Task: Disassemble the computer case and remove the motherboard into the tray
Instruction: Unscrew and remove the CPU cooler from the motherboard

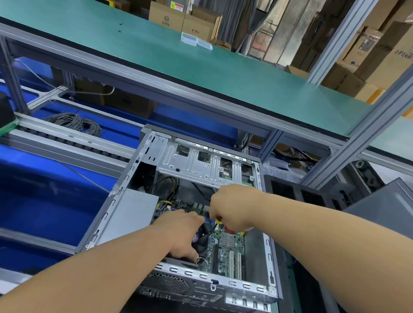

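Two hands are inside the open grey metal computer case, lower centre of the frame. Its green motherboard lies flat in the case. Your left hand rests, fingers spread, on the black cooler fan. Your right hand is curled round a yellow-handled tool.

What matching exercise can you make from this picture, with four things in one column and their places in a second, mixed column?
Things:
1. left hand
2. right hand
3. two clear plastic boxes
4. coil of grey cable

Places:
A. on the green upper shelf
B. gripping a yellow-handled tool
C. left of the open grey metal computer case, behind the rails
D. over the black cooler fan

Pairs: 1-D, 2-B, 3-A, 4-C
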